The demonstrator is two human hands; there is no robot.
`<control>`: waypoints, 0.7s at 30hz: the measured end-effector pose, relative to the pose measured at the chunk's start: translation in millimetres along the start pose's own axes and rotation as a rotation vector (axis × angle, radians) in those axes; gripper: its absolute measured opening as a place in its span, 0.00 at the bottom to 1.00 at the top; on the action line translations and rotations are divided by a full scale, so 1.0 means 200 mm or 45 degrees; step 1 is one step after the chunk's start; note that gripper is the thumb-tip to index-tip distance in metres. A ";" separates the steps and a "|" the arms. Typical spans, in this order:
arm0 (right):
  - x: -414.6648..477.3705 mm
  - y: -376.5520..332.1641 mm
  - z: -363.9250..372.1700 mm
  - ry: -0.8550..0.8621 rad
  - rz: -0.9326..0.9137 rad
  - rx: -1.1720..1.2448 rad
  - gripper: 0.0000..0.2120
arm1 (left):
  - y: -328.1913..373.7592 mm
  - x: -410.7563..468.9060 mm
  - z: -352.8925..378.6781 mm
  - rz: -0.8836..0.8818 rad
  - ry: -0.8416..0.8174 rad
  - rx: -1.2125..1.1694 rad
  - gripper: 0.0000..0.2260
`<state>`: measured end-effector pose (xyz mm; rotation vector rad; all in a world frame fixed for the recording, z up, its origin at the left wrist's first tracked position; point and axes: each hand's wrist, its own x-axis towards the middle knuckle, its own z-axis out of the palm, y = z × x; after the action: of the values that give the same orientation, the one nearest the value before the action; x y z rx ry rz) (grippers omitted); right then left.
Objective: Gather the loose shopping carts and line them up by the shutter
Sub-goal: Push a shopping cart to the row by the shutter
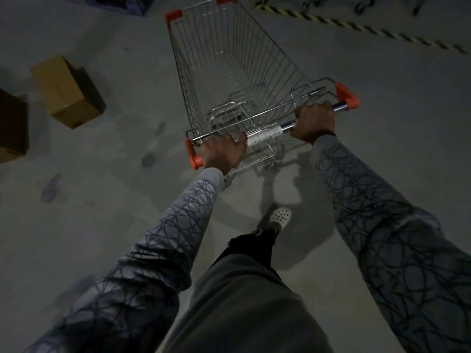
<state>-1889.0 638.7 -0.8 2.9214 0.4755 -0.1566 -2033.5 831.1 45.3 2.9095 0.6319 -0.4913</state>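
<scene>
An empty wire shopping cart (229, 59) with red plastic corners stands on the grey floor in front of me, its basket pointing away. A chrome handle bar (265, 135) with a white label runs across its near end. My left hand (224, 152) grips the bar near its left red end cap. My right hand (314, 122) grips the bar near the right red end cap. No shutter and no other cart is in view.
A cardboard box (67, 91) lies on the floor to the left, and a darker box (11, 126) sits at the left edge. Yellow-black hazard tape (356, 24) runs across the far right floor. My leg and a white shoe (280, 216) are behind the cart.
</scene>
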 end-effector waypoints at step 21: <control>0.88 2.48 0.33 0.026 0.187 -0.027 0.14 | 2.55 0.88 -0.12 0.139 0.021 0.136 0.35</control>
<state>-1568.0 216.7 -10.6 2.9260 0.2625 -0.1010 -1660.3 440.8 34.5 3.0306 0.4589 -0.5026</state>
